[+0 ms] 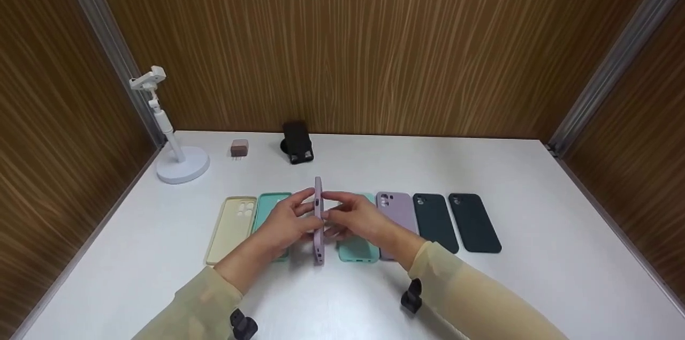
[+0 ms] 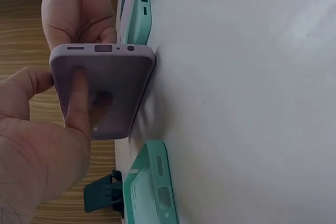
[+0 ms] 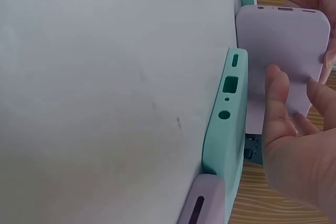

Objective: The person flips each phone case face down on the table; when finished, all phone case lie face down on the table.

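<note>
Above the white table, a phone in a lilac case (image 1: 319, 246) stands on its long edge between my hands. Its dark glossy screen (image 2: 123, 111) faces left and reflects a finger. The lilac back (image 3: 283, 35) faces right. My left hand (image 1: 282, 224) holds it, one digit against the screen and another at the upper edge. From the other side my right hand (image 1: 369, 219) holds it, with digits on the back and upper edge. Whether the lower edge touches the table I cannot tell. Close by lie a teal case (image 1: 265, 210) and a mint case (image 1: 357, 251).
A cream case (image 1: 227, 235) lies at the row's left end. Rightward are another lilac case (image 1: 397, 211) and two dark cases (image 1: 436, 225). Behind stand a white stand (image 1: 183, 166), a small brownish block (image 1: 239, 148) and a black phone-shaped object (image 1: 297, 142). Wood-patterned panels (image 1: 374, 45) enclose the table.
</note>
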Available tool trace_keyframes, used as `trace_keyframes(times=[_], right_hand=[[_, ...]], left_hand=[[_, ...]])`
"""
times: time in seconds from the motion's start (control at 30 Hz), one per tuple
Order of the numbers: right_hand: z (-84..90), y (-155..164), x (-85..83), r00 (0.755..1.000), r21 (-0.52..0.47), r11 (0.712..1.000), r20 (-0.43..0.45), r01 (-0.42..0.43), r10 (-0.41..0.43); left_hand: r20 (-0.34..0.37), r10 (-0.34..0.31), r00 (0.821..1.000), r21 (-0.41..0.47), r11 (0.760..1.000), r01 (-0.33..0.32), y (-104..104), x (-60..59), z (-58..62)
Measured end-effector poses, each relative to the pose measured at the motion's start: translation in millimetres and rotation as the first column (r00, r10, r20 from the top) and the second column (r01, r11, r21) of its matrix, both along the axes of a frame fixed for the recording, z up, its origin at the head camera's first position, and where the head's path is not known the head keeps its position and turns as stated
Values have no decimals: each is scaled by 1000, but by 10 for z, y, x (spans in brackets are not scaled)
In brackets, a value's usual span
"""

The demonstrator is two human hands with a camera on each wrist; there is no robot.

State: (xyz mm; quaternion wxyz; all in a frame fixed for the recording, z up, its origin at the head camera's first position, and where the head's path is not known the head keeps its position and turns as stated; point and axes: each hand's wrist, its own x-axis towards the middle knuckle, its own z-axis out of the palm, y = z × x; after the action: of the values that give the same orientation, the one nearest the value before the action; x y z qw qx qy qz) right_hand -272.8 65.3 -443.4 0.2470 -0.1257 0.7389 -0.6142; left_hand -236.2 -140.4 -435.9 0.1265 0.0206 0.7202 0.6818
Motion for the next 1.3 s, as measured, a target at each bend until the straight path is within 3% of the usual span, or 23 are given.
trace_keyframes(times=[0.27, 0.5, 0.73, 0.93, 1.3], right_hand=[[-19, -19, -6, 999, 2, 999, -17, 32, -32], [17, -37, 6, 991, 84, 994, -114, 74, -65], [77, -32, 19, 986, 179, 973, -104, 147, -130], [63, -27, 12, 983, 161, 971, -77, 175, -164], [32, -19, -6, 964, 156, 953, -100, 261, -247]], left_hand=[[-6, 25, 1000, -38, 999, -26, 8, 22, 32], [-33, 52, 998, -12, 999, -52, 9, 68, 96], [-45, 76, 996, 25, 997, -75, -12, 81, 137], [-48, 103, 994, 64, 993, -100, -66, 88, 88], [-68, 147, 987, -71, 986, -152, -148, 52, -26]])
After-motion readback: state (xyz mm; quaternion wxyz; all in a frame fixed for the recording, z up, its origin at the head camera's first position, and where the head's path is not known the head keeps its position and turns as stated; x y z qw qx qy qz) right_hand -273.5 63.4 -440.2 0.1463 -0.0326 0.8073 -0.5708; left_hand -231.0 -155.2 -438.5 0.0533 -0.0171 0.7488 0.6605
